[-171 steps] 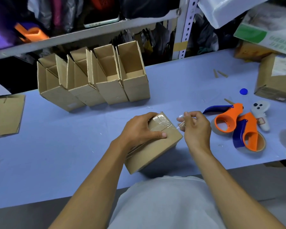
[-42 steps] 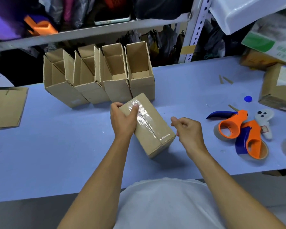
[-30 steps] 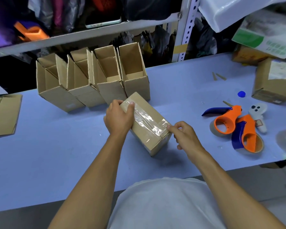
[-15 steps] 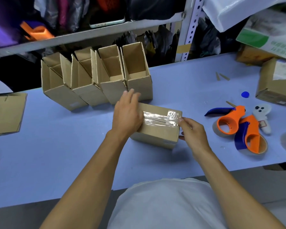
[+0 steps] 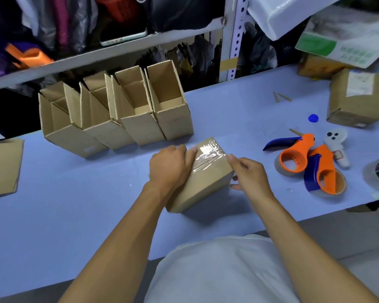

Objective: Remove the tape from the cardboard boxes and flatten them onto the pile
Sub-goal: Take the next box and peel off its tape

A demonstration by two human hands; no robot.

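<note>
A closed box [image 5: 202, 178] is lying near the middle of the frame on the blue table [image 5: 79, 206], turned at an angle so one end is pointing toward the upper right. Clear tape [image 5: 207, 157] is running across that far end, wrinkled and catching the light.

The left hand [image 5: 170, 166] is lying over the left side of the box, fingers curling along its top edge, with the thumb pressing on the tape. The right hand [image 5: 248, 174] is gripping the right corner of the box, its thumb and forefinger coming together at the edge where the tape is ending; whether they are pinching the tape itself or only the cardboard cannot be told. The lower fingers of that hand are curling against the side of the box.

Above and to the left of center, four open boxes [image 5: 127, 114] are standing in a row, touching one another and leaning to the left, their flaps pointing up. At the left edge of the frame, flat cardboard [image 5: 2, 167] is lying on the table.

In the right part of the frame, two orange and blue tape dispensers [image 5: 309, 165] are lying side by side, touching. Just beyond them a white toy [image 5: 337, 145] with dark spots is resting. A sealed box [image 5: 354, 99] is sitting in the upper right, with a small blue cap [image 5: 313, 118] just to its left.
</note>
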